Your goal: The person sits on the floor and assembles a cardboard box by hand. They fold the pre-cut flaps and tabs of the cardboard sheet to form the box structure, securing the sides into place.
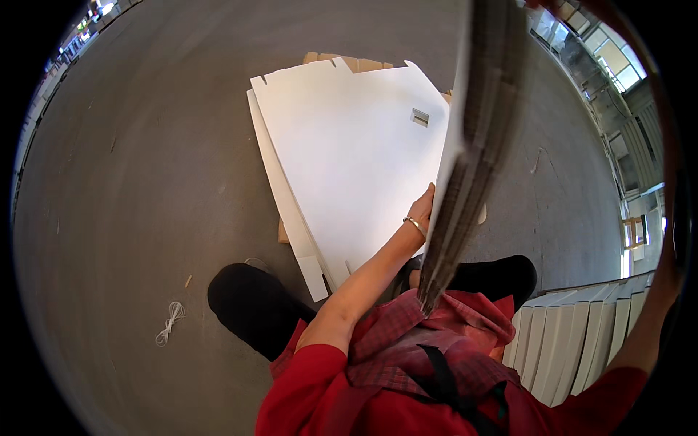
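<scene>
A raised bundle of white cardboard sheets [469, 167] stands edge-on in front of the person, its layered brown edges blurred, with its long axis running from just above the lap up past the far limit of the view, leaning slightly right. The left hand [422, 208], with a bracelet [415, 224] at the wrist, meets the bundle's left side at the lower, nearer part, so most of the bundle's length extends upward and away from that contact. The fingers pass out of sight behind the sheets, so I cannot tell whether they are clamped on the bundle or only braced against it. The right forearm [648, 327] rises along the right rim; its hand is not in view, and its grip cannot be told. The left hand is thus the nearer one visible. Just left of the bundle and beneath the left forearm, a white die-cut cardboard panel [349, 160] lies flat on other sheets, its broad end far and narrower end near, over brown cardboard [363, 64]. A row of white folded cartons [571, 338] stands at the near right, and a tangle of white string [171, 323] lies on the concrete floor [145, 182] at the left.
</scene>
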The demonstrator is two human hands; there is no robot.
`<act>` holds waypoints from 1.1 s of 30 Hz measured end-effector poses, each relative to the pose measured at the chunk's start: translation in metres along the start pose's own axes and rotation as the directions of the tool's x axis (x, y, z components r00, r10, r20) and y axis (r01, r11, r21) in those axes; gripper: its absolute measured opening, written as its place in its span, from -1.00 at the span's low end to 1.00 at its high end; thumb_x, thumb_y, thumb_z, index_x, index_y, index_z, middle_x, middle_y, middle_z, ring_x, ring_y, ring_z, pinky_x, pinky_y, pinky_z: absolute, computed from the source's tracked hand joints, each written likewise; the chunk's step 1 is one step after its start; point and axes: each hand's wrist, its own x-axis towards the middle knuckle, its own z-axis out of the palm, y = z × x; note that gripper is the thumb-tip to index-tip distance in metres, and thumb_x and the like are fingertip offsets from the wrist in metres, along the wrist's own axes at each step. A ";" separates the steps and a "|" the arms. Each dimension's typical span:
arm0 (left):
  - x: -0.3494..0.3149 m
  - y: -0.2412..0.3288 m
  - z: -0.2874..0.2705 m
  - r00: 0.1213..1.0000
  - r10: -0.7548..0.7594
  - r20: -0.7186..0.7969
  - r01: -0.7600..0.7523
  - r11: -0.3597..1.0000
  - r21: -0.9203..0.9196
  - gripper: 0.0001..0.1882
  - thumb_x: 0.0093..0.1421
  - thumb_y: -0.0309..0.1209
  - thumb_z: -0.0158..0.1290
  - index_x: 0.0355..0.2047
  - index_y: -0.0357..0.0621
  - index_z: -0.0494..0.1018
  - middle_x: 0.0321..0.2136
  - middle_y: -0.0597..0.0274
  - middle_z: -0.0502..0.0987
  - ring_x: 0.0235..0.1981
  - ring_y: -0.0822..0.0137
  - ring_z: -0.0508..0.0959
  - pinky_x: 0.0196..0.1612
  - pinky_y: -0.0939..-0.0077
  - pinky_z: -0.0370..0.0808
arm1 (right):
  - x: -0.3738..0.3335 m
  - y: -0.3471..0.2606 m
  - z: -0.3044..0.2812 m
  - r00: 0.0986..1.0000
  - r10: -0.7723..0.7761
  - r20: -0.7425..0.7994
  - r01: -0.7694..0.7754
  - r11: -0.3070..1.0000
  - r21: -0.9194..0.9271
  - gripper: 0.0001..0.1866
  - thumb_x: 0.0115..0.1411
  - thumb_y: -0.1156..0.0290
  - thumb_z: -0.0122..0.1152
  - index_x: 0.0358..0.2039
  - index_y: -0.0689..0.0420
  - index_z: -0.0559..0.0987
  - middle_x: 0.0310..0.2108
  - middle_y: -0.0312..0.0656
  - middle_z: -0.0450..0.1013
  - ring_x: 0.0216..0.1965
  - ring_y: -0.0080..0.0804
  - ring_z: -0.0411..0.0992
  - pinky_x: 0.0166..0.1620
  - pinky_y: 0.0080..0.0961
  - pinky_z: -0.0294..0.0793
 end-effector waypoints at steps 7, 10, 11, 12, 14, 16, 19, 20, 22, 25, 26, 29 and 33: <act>-0.003 0.012 -0.081 0.836 -0.451 0.314 0.522 0.830 -0.198 -0.53 0.35 -0.11 -0.18 -0.06 -0.36 0.36 -0.43 0.18 0.47 -0.57 0.42 0.36 -0.60 0.51 0.34 | -0.075 0.078 0.117 0.949 0.211 0.236 -0.143 0.951 -0.274 -0.36 0.17 -0.03 0.18 0.14 0.12 0.39 -0.13 0.00 0.44 -0.31 -0.28 0.50 -0.23 -0.34 0.50; -0.011 0.050 -0.108 0.961 -0.093 0.262 0.072 0.994 0.088 -0.58 0.34 -0.20 -0.17 0.02 -0.32 0.29 -0.54 0.18 0.39 -0.70 0.51 0.22 -0.70 0.64 0.18 | -0.123 0.136 0.158 0.862 0.413 0.295 -0.330 0.898 -0.292 -0.35 0.13 0.00 0.20 0.10 0.19 0.41 -0.07 0.09 0.43 -0.10 -0.06 0.45 -0.02 -0.26 0.42; -0.020 0.057 -0.115 0.996 0.005 0.084 -0.016 0.991 0.130 -0.58 0.34 -0.19 -0.17 0.03 -0.27 0.28 -0.49 0.12 0.41 -0.70 0.47 0.25 -0.68 0.62 0.24 | -0.147 0.163 0.172 0.838 0.462 0.291 -0.388 0.878 -0.279 -0.38 0.14 0.04 0.21 0.10 0.18 0.41 -0.06 0.08 0.42 -0.13 -0.13 0.48 -0.07 -0.31 0.45; -0.027 0.063 -0.120 0.991 0.095 -0.089 -0.076 0.977 0.200 -0.58 0.34 -0.17 -0.17 0.05 -0.22 0.28 -0.44 0.06 0.44 -0.69 0.43 0.28 -0.67 0.60 0.29 | -0.172 0.181 0.183 0.818 0.507 0.272 -0.416 0.848 -0.328 -0.39 0.13 0.04 0.19 0.08 0.19 0.43 -0.05 0.10 0.42 -0.06 -0.06 0.43 0.01 -0.27 0.40; -0.036 0.047 -0.129 0.871 0.337 -0.359 -0.106 0.841 0.531 -0.56 0.28 -0.14 -0.11 0.05 -0.15 0.27 -0.33 -0.08 0.46 -0.63 0.27 0.42 -0.62 0.42 0.41 | -0.213 0.213 0.218 0.733 0.635 0.244 -0.522 0.754 -0.398 -0.39 0.10 0.04 0.18 0.04 0.22 0.46 -0.02 0.12 0.41 0.03 0.02 0.37 0.08 -0.23 0.35; -0.042 0.048 -0.154 0.734 0.435 -0.521 0.032 0.744 0.667 -0.55 0.24 -0.12 -0.06 0.04 -0.11 0.26 -0.28 -0.16 0.47 -0.57 0.15 0.52 -0.59 0.28 0.47 | -0.232 0.241 0.251 0.674 0.700 0.236 -0.587 0.701 -0.404 -0.39 0.07 0.02 0.19 0.00 0.24 0.50 -0.06 0.13 0.44 0.01 0.03 0.39 0.06 -0.23 0.36; -0.053 0.073 -0.204 0.655 0.539 -0.529 0.112 0.623 0.774 -0.59 0.20 -0.18 -0.03 -0.02 -0.13 0.30 -0.31 -0.08 0.49 -0.60 0.16 0.54 -0.65 0.33 0.46 | -0.244 0.287 0.311 0.634 0.743 0.215 -0.673 0.667 -0.320 -0.39 0.07 0.01 0.20 -0.04 0.27 0.51 -0.13 0.13 0.48 -0.05 0.02 0.44 0.00 -0.23 0.41; -0.055 0.084 -0.207 0.613 0.632 -0.474 0.093 0.538 0.838 -0.61 0.20 -0.19 -0.04 -0.04 -0.14 0.31 -0.34 -0.04 0.50 -0.62 0.17 0.53 -0.67 0.35 0.45 | -0.249 0.304 0.336 0.640 0.749 0.173 -0.711 0.662 -0.238 -0.38 0.07 0.01 0.20 -0.05 0.29 0.51 -0.17 0.13 0.49 -0.10 0.00 0.46 -0.04 -0.24 0.43; -0.060 0.090 -0.200 0.540 0.741 -0.398 0.013 0.466 0.885 -0.67 0.21 -0.22 -0.05 -0.10 -0.15 0.35 -0.44 0.06 0.50 -0.66 0.24 0.52 -0.71 0.41 0.43 | -0.271 0.336 0.384 0.570 0.813 0.118 -0.817 0.576 -0.026 -0.38 0.09 0.01 0.21 -0.07 0.34 0.50 -0.25 0.14 0.52 -0.18 -0.05 0.51 -0.14 -0.26 0.49; -0.082 0.127 -0.168 0.296 0.922 -0.250 -0.003 0.262 0.965 -0.75 0.19 -0.25 -0.05 -0.34 -0.19 0.44 -0.54 0.12 0.52 -0.61 0.25 0.55 -0.57 0.35 0.48 | -0.270 0.355 0.439 0.278 0.927 0.253 -0.901 0.160 0.402 -0.34 0.12 -0.03 0.18 -0.06 0.38 0.48 -0.19 0.10 0.50 -0.19 -0.08 0.51 -0.19 -0.29 0.54; -0.090 0.142 -0.154 0.224 0.951 -0.213 0.029 0.212 0.977 -0.74 0.18 -0.26 -0.05 -0.40 -0.21 0.48 -0.54 0.11 0.54 -0.56 0.23 0.58 -0.49 0.32 0.50 | -0.270 0.361 0.455 0.235 0.923 0.305 -0.848 0.041 0.528 -0.33 0.14 -0.03 0.17 -0.03 0.39 0.44 -0.18 0.11 0.48 -0.22 -0.10 0.52 -0.24 -0.31 0.56; -0.141 0.240 -0.131 0.034 0.997 0.067 0.217 -0.073 0.974 -0.69 0.15 -0.23 -0.01 -0.26 -0.22 0.50 -0.40 0.00 0.58 -0.34 0.04 0.58 -0.24 0.24 0.50 | -0.242 0.362 0.503 0.179 0.872 0.455 -0.572 -0.284 0.769 -0.27 0.19 -0.03 0.15 0.07 0.42 0.30 -0.09 0.14 0.39 -0.24 -0.06 0.50 -0.28 -0.30 0.57; -0.157 0.319 -0.069 0.123 0.882 0.455 0.526 -0.446 0.724 -0.60 0.13 -0.20 0.03 -0.14 -0.26 0.46 -0.16 -0.09 0.52 -0.09 -0.07 0.49 0.00 0.18 0.41 | -0.227 0.371 0.541 0.093 0.864 0.495 -0.347 -0.437 0.830 -0.13 0.15 -0.14 0.15 0.15 0.39 0.19 -0.03 0.19 0.32 -0.18 0.04 0.46 -0.21 -0.16 0.53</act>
